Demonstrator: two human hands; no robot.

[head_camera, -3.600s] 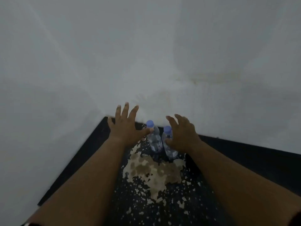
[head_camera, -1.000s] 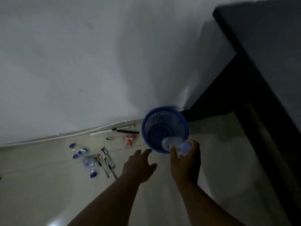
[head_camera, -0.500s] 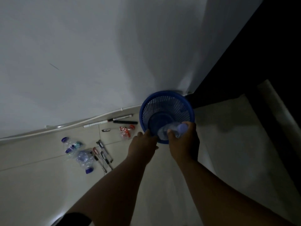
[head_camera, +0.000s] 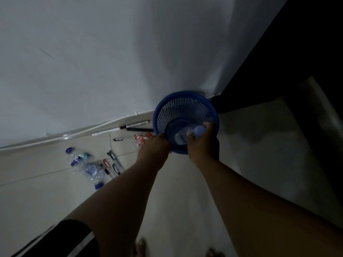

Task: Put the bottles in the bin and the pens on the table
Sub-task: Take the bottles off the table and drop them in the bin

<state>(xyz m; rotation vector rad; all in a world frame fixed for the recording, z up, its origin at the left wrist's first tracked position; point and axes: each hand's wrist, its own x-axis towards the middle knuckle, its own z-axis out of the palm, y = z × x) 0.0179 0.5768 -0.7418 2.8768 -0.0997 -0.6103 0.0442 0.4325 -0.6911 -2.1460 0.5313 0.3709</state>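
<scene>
A blue mesh bin [head_camera: 178,94] stands on the floor against the white wall. My right hand [head_camera: 203,147] is shut on a clear bottle [head_camera: 182,136] with a blue cap, held tilted over the bin's mouth. My left hand [head_camera: 153,150] is at the bin's near-left rim with its fingers curled onto it. On the tiles to the left lie two crushed clear bottles [head_camera: 78,158] [head_camera: 93,173], a red-labelled bottle [head_camera: 140,140] and several pens [head_camera: 112,165]. Long markers [head_camera: 120,128] lie along the wall's foot.
The dark table [head_camera: 306,52] rises at the right, close beside the bin. A white conduit [head_camera: 74,134] runs along the base of the wall. My feet show at the bottom edge on pale tiles.
My view has swung from the tabletop down to the floor. My right hand has carried the bottle over the bin's mouth, and my left hand has come to the bin's rim.
</scene>
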